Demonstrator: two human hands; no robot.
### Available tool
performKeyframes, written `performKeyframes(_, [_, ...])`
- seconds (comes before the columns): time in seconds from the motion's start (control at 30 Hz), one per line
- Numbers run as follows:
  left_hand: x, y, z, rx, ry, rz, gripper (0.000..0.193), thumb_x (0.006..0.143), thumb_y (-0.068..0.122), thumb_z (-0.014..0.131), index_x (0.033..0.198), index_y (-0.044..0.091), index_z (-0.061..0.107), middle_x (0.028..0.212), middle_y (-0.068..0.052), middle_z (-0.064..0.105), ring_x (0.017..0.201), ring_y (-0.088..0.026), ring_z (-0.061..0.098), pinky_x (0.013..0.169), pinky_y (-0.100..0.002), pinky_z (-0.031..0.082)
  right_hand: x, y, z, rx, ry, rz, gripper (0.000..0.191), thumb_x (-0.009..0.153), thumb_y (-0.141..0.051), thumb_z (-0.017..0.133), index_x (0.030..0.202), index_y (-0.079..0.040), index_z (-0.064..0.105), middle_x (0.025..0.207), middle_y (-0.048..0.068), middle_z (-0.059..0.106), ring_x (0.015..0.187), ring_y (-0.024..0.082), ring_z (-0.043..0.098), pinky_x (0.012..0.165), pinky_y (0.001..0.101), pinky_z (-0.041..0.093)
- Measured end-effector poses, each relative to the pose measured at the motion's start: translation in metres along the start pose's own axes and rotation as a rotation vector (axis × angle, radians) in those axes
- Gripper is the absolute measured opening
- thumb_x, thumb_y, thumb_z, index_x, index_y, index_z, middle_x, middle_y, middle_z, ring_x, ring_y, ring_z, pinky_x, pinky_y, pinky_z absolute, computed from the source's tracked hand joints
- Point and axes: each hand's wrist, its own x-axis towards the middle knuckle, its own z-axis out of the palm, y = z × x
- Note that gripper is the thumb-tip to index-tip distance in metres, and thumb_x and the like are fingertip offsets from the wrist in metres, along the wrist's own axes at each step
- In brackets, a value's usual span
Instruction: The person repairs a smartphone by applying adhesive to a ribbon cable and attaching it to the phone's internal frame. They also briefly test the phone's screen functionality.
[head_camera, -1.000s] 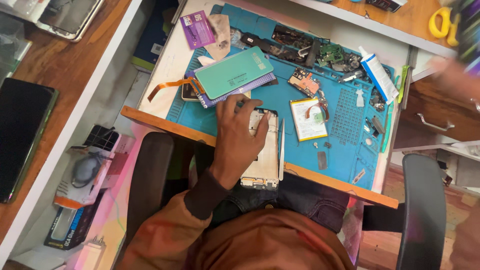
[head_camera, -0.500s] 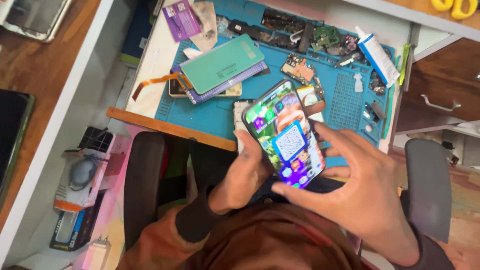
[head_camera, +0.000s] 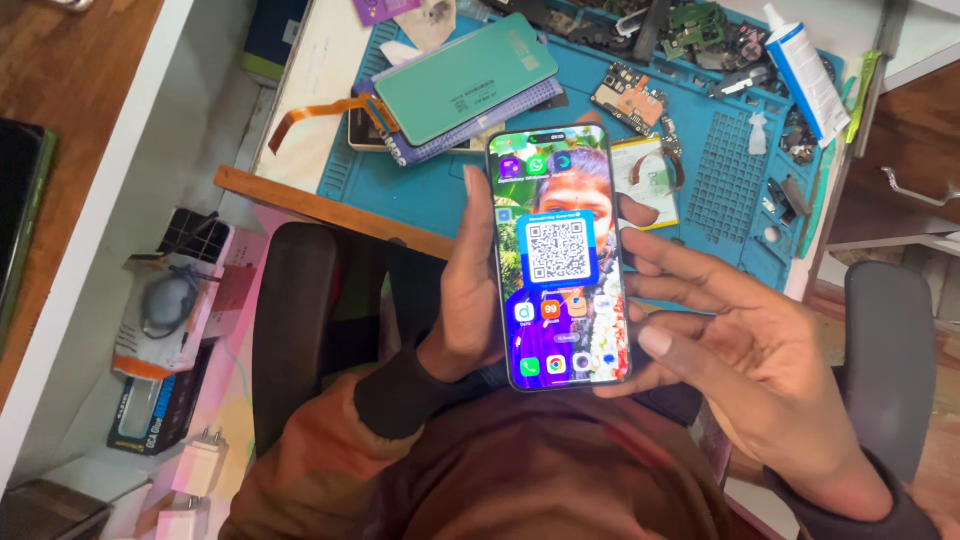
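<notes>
Both hands were on the smartphone (head_camera: 558, 255): your left hand (head_camera: 470, 290) gripped its left edge and back, while your right hand (head_camera: 740, 350) cradled the right side with fingers loosely spread, thumb hovering near the glass. You had it raised above your lap, screen lit with icons and a square code widget, so I'd say you were at the power-on check stage. Next move probably needed a light thumb tap, nothing forceful. Behind it sat the blue repair mat (head_camera: 720, 180), a green back panel (head_camera: 470, 80), loose circuit boards (head_camera: 632, 95) and a white glue tube (head_camera: 803, 58).
</notes>
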Motion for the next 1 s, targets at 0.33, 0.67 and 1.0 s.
performKeyframes(0.33, [-0.010,-0.006,-0.021,0.002,-0.027,0.028,0.079,0.116,0.068,0.019,0.154,0.002,0.038,0.128,-0.024,0.061,0.112,-0.033,0.068,0.096,-0.046,0.061,0.003,0.020,0.013,-0.064,0.046,-0.006,0.063,0.094,0.007,0.061,0.154,0.008,0.042,0.138,0.021,0.057,0.111,0.021,0.068,0.078,0.0434,0.068])
performKeyframes(0.67, [-0.004,0.002,-0.021,-0.017,0.044,-0.057,0.096,0.107,0.075,0.017,0.147,-0.008,0.044,0.126,-0.028,0.062,0.109,-0.036,0.070,0.087,-0.048,0.064,0.007,0.020,0.018,-0.187,0.055,-0.079,0.065,0.089,0.010,0.064,0.151,0.011,0.044,0.154,0.020,0.052,0.122,0.022,0.060,0.099,0.0352,0.059])
performKeyframes(1.0, [0.000,-0.009,-0.025,0.010,0.033,-0.076,0.094,0.110,0.074,0.019,0.152,-0.007,0.043,0.128,-0.030,0.060,0.111,-0.038,0.069,0.098,-0.052,0.062,0.008,0.016,0.002,-0.054,0.019,-0.042,0.069,0.087,0.010,0.066,0.152,0.010,0.043,0.149,0.021,0.055,0.113,0.025,0.066,0.081,0.0415,0.067])
